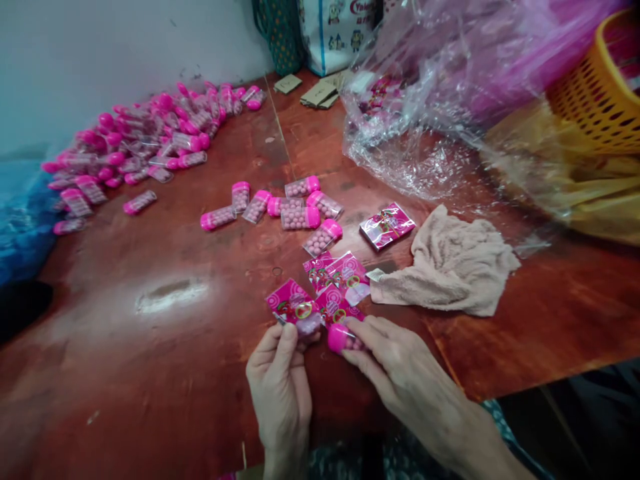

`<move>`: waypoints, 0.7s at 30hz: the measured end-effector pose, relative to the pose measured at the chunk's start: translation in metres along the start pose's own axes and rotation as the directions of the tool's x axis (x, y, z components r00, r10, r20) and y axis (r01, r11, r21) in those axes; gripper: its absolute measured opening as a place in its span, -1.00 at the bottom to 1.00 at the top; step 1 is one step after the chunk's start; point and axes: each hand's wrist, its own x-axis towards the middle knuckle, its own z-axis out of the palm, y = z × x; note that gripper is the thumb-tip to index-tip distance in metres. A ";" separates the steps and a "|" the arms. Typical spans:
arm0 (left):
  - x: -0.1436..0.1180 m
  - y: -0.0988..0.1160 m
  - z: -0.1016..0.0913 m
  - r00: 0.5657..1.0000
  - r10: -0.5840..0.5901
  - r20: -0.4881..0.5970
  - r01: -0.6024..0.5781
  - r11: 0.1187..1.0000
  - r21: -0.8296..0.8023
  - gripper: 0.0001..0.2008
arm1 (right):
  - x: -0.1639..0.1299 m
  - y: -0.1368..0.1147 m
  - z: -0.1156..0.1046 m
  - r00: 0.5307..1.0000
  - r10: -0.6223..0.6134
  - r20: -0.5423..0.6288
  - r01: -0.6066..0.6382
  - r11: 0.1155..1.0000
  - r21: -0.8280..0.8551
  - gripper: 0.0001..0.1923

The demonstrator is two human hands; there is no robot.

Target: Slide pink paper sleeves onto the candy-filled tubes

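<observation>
Between the thumb and fingers of my left hand (283, 383) is a pink printed label (293, 303) with a clear lower part. My right hand (400, 363) grips a small clear bottle (345, 339) of pink beads, its rounded pink cap pointing left towards the label. Just beyond both hands, a few more pink labels (345, 270) lie overlapping on the table. Farther out lies a loose group of bead-filled bottles (300, 215) with pink caps. A banded stack of labels (387, 225) rests to their right.
A large heap of pink-capped bottles (150, 130) lies at the back left by the wall. On the right are a crumpled beige cloth (450, 267), clear plastic wrapping (415, 147) and a yellow basket (593, 100). Cardboard pieces (320, 93) and bags (335, 33) stand behind.
</observation>
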 end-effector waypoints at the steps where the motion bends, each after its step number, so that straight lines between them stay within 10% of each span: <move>1: 0.002 0.002 -0.001 1.000 0.018 0.000 -0.018 1.000 0.009 -0.93 | 0.000 0.002 -0.001 1.000 -0.012 0.002 0.012 0.999 -0.030 -0.81; 10: -0.001 0.013 -0.002 0.998 -0.043 -0.051 0.044 0.999 0.009 -0.86 | 0.007 -0.026 0.008 0.969 -0.051 -0.240 0.085 0.988 0.132 -0.83; 21: -0.017 0.005 0.007 0.986 -0.155 0.067 0.162 0.981 -0.103 -0.87 | 0.012 -0.028 0.014 0.982 0.121 -0.143 -0.047 0.899 0.436 -0.87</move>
